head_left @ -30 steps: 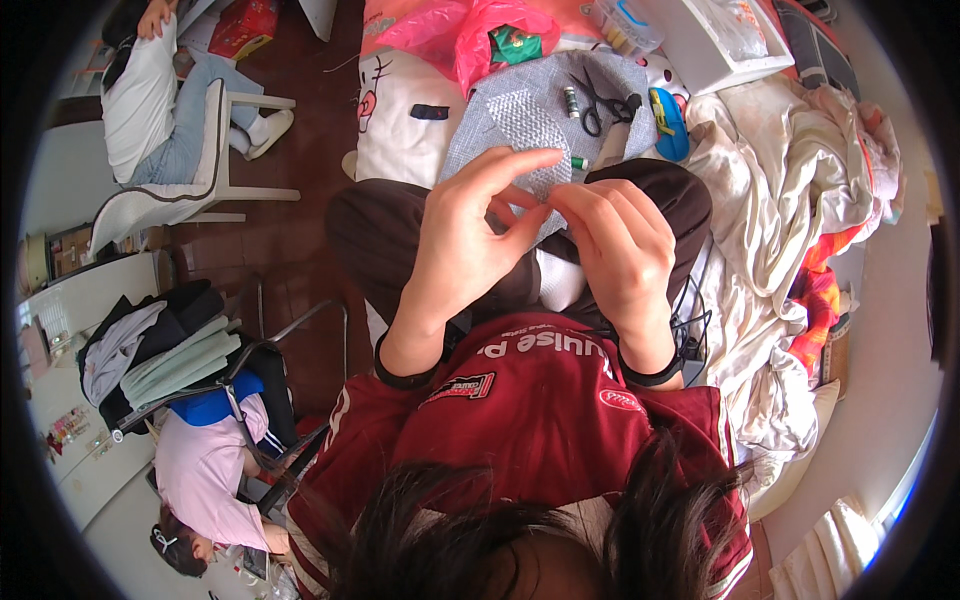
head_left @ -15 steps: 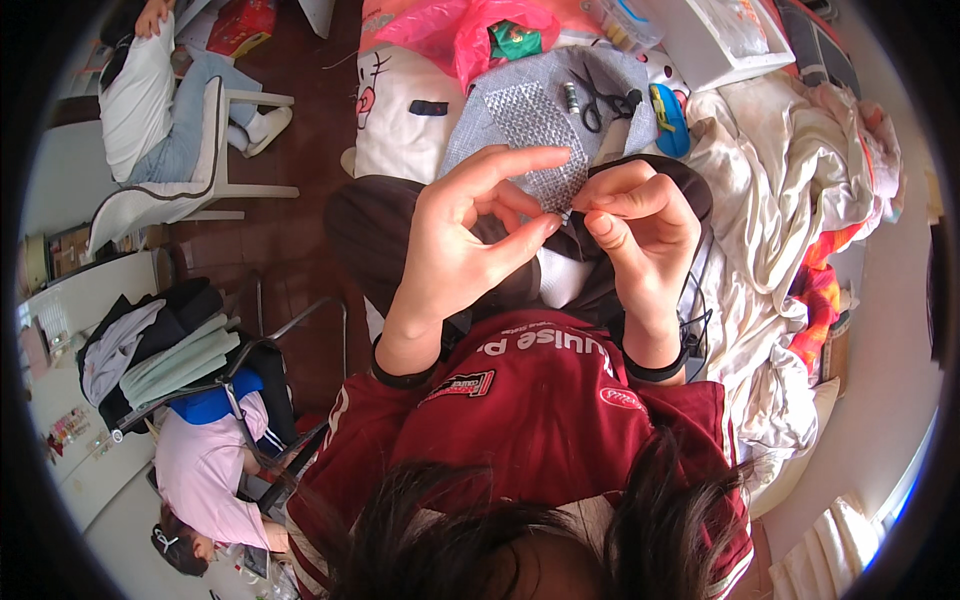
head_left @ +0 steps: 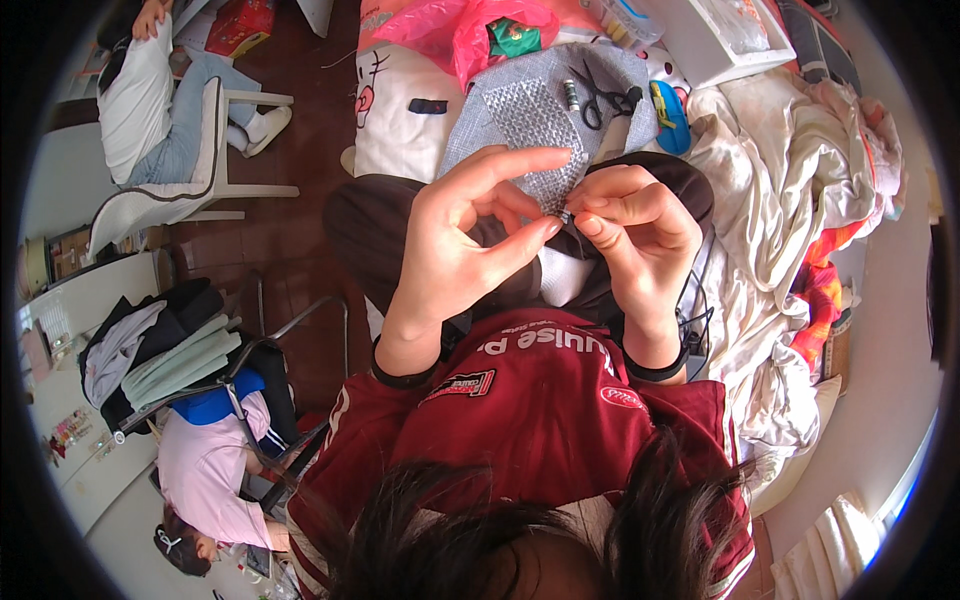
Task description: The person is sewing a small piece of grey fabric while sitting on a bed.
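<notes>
A person in a red shirt (head_left: 510,410) sits with crossed legs on a bed (head_left: 385,150). Both hands are over the lap, close to each other. A gray cloth (head_left: 540,75) with rows of pale stitches lies spread on the bed in front of the legs, and its near corner comes up to the fingers.

The left hand (head_left: 470,220) pinches that near corner between its thumb and a bent finger. Its pointing finger sticks out straight above the cloth. The right hand (head_left: 640,220) has its thumb and fingertips curled in, right by the same corner. What they have there is too small to see, so one cannot tell if they hold the cloth or some tiny thing.

Dark scissors (head_left: 594,112) lie on the cloth near its right edge. A spool (head_left: 571,97) is just beside them, on their left. A blue case (head_left: 670,120) with something yellow on it sits just past the cloth's right edge.

A pink bag (head_left: 435,30) lies by the cloth's far left edge, with a green thing (head_left: 515,38) in it. A dark strip (head_left: 428,106) lies near the bed's left edge. A shiny blanket (head_left: 755,180) is bunched up along the bed's right edge.
</notes>
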Action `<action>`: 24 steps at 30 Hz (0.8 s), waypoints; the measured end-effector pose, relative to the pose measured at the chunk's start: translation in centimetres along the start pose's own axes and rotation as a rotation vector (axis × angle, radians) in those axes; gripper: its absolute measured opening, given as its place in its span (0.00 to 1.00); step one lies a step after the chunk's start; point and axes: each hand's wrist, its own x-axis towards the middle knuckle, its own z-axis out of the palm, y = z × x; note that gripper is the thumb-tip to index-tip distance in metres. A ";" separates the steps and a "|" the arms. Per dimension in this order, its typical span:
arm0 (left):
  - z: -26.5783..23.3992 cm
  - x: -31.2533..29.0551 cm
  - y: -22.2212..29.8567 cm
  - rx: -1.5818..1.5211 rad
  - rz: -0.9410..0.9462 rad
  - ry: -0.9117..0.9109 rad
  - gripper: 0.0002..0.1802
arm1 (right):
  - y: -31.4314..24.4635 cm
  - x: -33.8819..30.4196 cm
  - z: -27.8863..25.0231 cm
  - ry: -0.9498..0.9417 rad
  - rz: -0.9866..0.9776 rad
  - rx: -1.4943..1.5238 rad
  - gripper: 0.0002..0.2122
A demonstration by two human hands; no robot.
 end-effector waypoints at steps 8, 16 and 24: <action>0.0 0.0 0.0 -0.010 -0.004 -0.008 0.22 | 0.0 0.2 -0.1 -0.026 -0.075 -0.112 0.06; 0.0 0.0 -0.3 0.144 -0.001 0.007 0.22 | -0.5 0.3 0.0 -0.141 -0.115 -0.641 0.14; -0.9 -0.1 -0.1 -0.097 -0.111 -0.051 0.20 | -0.5 1.5 -1.6 0.078 0.195 -0.310 0.11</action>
